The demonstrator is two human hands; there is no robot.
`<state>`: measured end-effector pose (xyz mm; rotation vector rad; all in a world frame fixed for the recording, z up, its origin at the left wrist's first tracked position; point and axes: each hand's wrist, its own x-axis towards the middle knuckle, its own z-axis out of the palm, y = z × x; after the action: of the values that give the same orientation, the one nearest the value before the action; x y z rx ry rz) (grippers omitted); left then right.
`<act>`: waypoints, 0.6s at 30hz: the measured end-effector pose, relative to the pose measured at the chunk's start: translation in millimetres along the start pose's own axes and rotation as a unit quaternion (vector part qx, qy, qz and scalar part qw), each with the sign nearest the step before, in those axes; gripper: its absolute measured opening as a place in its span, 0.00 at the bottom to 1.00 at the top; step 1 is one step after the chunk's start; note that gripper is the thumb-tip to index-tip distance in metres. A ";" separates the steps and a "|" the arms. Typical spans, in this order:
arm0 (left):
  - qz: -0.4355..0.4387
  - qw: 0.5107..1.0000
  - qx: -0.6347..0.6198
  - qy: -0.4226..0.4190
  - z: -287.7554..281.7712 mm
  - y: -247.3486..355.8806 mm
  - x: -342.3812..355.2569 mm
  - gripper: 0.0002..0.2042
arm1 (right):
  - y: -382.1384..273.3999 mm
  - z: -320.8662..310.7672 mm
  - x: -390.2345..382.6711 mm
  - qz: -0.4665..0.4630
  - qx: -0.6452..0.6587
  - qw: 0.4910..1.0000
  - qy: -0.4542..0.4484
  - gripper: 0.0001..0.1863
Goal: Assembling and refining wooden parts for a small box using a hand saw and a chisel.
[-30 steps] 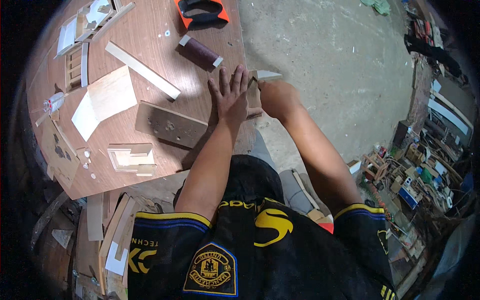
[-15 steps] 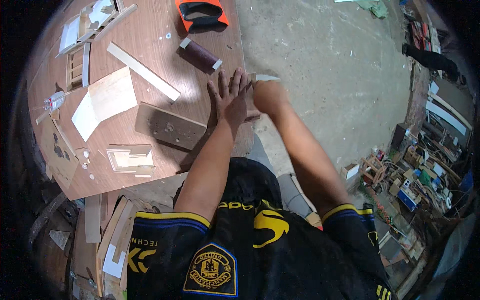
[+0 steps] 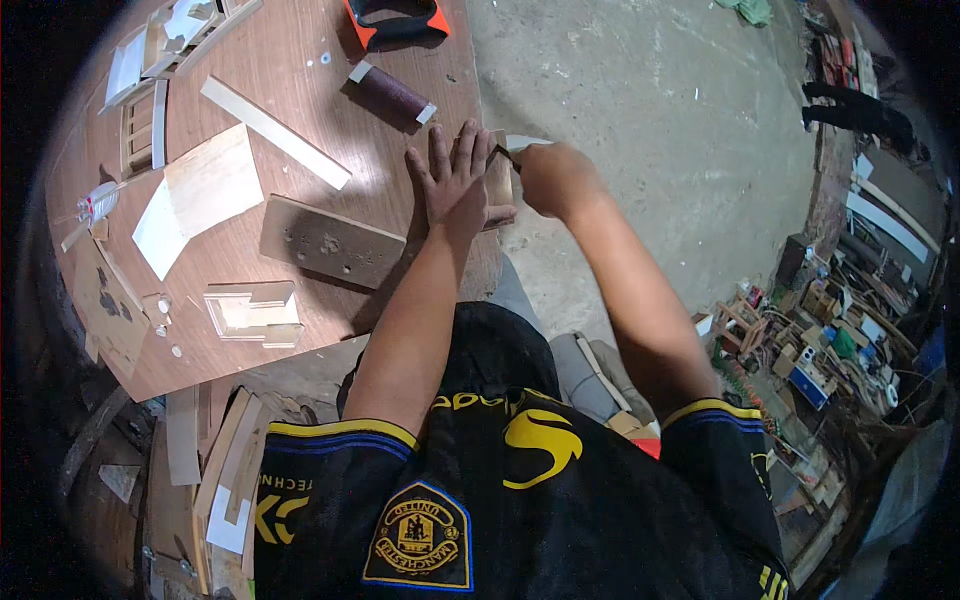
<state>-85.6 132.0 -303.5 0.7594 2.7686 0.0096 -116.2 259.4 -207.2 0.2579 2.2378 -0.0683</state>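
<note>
My left hand (image 3: 457,188) lies flat with its fingers spread, pressing on a small piece of wood (image 3: 501,180) at the right edge of the table. Just beyond that edge my right hand (image 3: 558,180) is closed in a fist around a tool. Only a thin dark end of the tool (image 3: 505,154) shows, reaching toward the wood; its kind is hidden by my fingers. A pale curved strip (image 3: 525,141) shows behind the fist. Above my left hand lies a dark cylinder wrapped in sandpaper (image 3: 393,95). A brown board with holes (image 3: 332,243) rests beside my left forearm.
On the wooden table (image 3: 330,110) lie a long wood strip (image 3: 275,132), pale panels (image 3: 210,190), a small wooden frame (image 3: 253,313), a plastic bottle (image 3: 98,203) and an orange-and-black object (image 3: 398,22). Scrap wood and boxes (image 3: 820,350) pile up at right; a dark animal (image 3: 860,115) stands there.
My right hand has drawn back a little to the right, away from the wood, baring the tool's dark end. My left hand stays pressed on the wood. The view has shifted slightly.
</note>
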 end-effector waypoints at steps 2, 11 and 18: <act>0.005 0.992 -0.086 -0.091 -4.6 -0.1 -0.8 0.59 | 0.2 0.4 0.5 -0.038 0.020 0.999 0.022 0.14; 0.014 0.993 -0.101 -0.055 -10.6 -4.7 -0.4 0.50 | -1.8 -2.8 3.1 -0.067 0.021 0.997 -0.012 0.13; 0.014 0.987 -0.144 0.066 10.1 -5.0 -0.4 0.33 | 3.8 7.0 -26.8 0.031 0.110 0.990 0.083 0.15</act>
<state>-85.2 126.8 -313.5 0.7422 2.7897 0.4705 -93.7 257.8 -190.6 0.4679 2.3865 -0.2704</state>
